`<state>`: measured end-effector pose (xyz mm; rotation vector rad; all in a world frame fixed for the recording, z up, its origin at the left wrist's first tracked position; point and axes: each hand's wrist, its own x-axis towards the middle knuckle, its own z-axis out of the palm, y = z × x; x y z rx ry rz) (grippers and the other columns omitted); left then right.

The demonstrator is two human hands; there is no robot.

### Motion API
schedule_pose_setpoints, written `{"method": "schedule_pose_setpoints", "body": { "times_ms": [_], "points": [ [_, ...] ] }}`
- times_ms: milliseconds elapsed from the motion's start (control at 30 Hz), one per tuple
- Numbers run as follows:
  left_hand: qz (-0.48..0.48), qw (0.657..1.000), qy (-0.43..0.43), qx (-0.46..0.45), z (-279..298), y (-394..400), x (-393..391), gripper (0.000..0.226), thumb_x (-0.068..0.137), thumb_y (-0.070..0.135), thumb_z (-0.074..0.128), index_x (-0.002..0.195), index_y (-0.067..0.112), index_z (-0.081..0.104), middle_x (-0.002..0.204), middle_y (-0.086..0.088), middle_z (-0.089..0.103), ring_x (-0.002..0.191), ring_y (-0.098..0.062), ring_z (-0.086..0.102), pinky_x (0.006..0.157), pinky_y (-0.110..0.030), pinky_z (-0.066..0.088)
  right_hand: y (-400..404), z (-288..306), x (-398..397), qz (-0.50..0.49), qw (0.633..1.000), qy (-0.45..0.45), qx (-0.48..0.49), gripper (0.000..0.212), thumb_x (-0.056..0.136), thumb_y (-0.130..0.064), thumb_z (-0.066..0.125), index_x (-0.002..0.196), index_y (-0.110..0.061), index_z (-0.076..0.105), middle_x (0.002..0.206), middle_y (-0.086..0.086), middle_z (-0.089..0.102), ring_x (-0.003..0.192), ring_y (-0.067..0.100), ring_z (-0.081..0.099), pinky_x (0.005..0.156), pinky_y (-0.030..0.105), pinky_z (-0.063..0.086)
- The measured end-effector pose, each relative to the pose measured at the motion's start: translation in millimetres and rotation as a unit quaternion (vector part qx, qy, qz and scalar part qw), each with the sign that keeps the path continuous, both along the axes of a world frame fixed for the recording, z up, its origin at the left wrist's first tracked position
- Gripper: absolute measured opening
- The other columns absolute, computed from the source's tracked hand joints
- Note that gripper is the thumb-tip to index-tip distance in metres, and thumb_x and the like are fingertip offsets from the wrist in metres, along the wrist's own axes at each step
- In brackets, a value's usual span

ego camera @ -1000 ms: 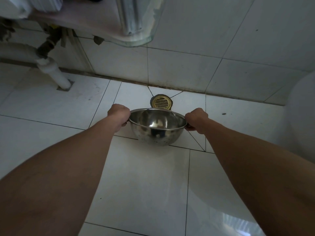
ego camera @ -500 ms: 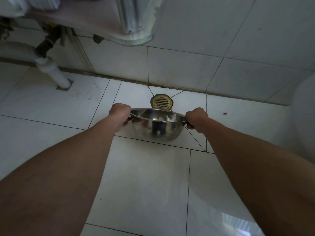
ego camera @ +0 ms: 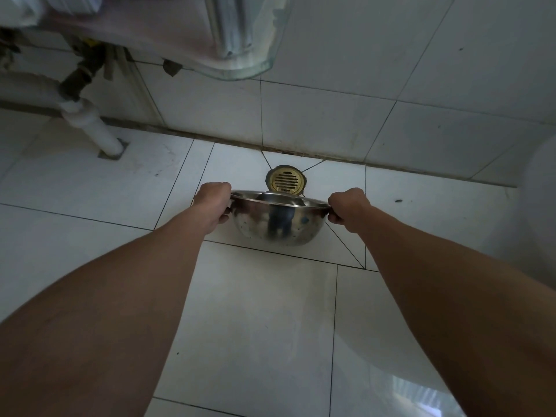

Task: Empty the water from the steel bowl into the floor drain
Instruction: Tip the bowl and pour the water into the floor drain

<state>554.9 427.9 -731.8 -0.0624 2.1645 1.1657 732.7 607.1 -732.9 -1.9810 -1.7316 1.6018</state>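
Steel bowl [ego camera: 278,222] at frame centre, tilted away toward brass floor drain [ego camera: 285,181] just above it. Left hand [ego camera: 212,203] and right hand [ego camera: 349,206] clenched on opposite rims. Contents unclear.

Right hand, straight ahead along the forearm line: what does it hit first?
Likely bare floor tile beside the drain, then the wall. The right hand grips the bowl rim; depth is unclear.

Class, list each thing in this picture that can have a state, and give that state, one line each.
steel bowl: held off the floor by both rims, far edge dipping toward the drain
floor drain: slotted cover in place
left hand: gripping bowl rim
right hand: gripping bowl rim
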Motion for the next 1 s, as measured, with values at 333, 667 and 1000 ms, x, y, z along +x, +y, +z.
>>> {"method": "schedule_pose_setpoints", "body": {
  "times_ms": [333, 667, 1000],
  "points": [
    [0.012, 1.0, -0.001, 0.007, -1.6, 0.3, 1.3, 0.018, 0.09, 0.023, 0.048, 0.077, 0.016, 0.057, 0.082, -0.002, 0.06, 0.076, -0.028, 0.058, 0.07, -0.034, 0.051, 1.3, 4.1, -5.4, -0.042, 0.999, 0.005, -0.032, 0.025, 0.093, -0.004, 0.056, 0.07, -0.004, 0.047, 0.067, 0.014, 0.055, 0.046, 0.021, 0.055, 0.029, 0.013, 0.038],
    [0.013, 1.0, -0.003, 0.018, 1.1, 0.7, -0.7, 0.015, 0.087, 0.026, 0.052, 0.077, 0.016, 0.058, 0.082, -0.002, 0.06, 0.068, -0.024, 0.058, 0.062, -0.03, 0.049, 5.5, 4.6, -8.0, -0.037, 0.998, -0.013, -0.059, 0.017, 0.093, -0.007, 0.059, 0.077, -0.002, 0.053, 0.071, 0.013, 0.061, 0.048, 0.017, 0.057, 0.033, 0.017, 0.042],
    [0.046, 0.998, 0.028, 0.033, 10.2, -3.5, -6.8, 0.017, 0.072, -0.006, 0.065, 0.062, 0.007, 0.062, 0.068, -0.01, 0.06, 0.053, -0.022, 0.056, 0.041, -0.019, 0.048, -5.2, 7.0, -7.7, 0.017, 0.999, 0.013, -0.032, 0.01, 0.096, 0.0, 0.058, 0.1, 0.005, 0.066, 0.094, 0.023, 0.068, 0.056, 0.026, 0.064, 0.031, 0.021, 0.046]
  ]
}}
